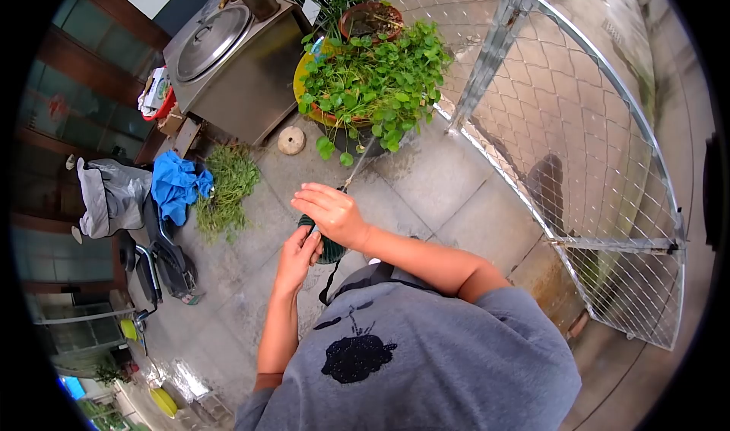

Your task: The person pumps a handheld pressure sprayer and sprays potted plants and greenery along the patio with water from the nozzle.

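Observation:
In the head view, my right hand (332, 215) is closed over a spray nozzle (346, 187), most of which it hides. A thin jet of water (366, 160) leaves the tip toward the potted leafy plant (380, 77). Just below, my left hand (296, 257) pinches a dark green ribbed hose (330, 251), bunched up between the hands and partly hidden by them. The plant's round green leaves spill over the side of a yellow pot (302, 77).
A wire-mesh gate (566, 127) stands to the right. A metal stove (243, 73) with a round lid is at upper left. Pulled greens (226, 191), a blue cloth (176, 186) and a scooter (171, 260) are at left. Beside the stove lies a round holed disc (291, 140).

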Tool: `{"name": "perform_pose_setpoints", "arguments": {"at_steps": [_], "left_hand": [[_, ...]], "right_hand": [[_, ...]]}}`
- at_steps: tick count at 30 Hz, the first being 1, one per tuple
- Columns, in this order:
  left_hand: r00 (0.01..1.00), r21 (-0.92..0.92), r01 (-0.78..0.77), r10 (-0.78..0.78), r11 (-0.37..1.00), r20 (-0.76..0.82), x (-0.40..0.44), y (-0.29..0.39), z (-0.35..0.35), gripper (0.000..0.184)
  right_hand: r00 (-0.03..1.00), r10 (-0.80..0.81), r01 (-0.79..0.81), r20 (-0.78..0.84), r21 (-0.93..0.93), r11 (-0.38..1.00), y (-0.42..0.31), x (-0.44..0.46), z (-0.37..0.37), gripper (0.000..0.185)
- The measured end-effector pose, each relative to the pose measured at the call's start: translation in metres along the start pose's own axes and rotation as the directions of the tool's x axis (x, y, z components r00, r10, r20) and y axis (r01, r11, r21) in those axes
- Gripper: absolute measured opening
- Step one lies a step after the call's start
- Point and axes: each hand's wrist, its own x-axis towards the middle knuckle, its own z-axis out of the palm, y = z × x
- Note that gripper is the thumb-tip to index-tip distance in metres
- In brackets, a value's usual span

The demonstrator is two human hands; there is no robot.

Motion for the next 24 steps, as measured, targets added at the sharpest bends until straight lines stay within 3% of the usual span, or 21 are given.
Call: {"name": "perform_pose_setpoints", "arguments": {"at_steps": [6,9,12,17,24], "left_hand": [[0.999,-0.049,0.012,-0.009,0.999,0.054,0.012,-0.003,-0.012,0.019],[0.998,-0.034,0.008,-0.006,0.999,0.060,0.018,-0.012,-0.017,0.019],[0.999,-0.013,0.009,-0.008,1.000,0.052,0.021,-0.012,-0.020,0.018],[0.998,0.006,-0.046,0.045,0.999,0.033,0.021,-0.004,-0.010,0.019],[0.999,-0.046,-0.027,0.028,0.999,0.021,0.020,0.003,0.005,0.018]], "right_hand": [[0.995,-0.094,0.093,0.028,0.017,0.996,0.010,0.021,-0.004,0.019],[0.989,-0.119,0.117,-0.093,-0.028,0.993,0.004,0.069,-0.037,0.020],[0.987,-0.132,0.131,-0.093,-0.019,0.991,-0.004,0.082,-0.049,0.023],[0.989,-0.089,0.074,-0.115,-0.126,0.989,-0.002,0.045,-0.026,0.029],[0.999,-0.015,0.013,-0.029,-0.073,0.997,0.007,0.008,-0.004,0.029]]}}
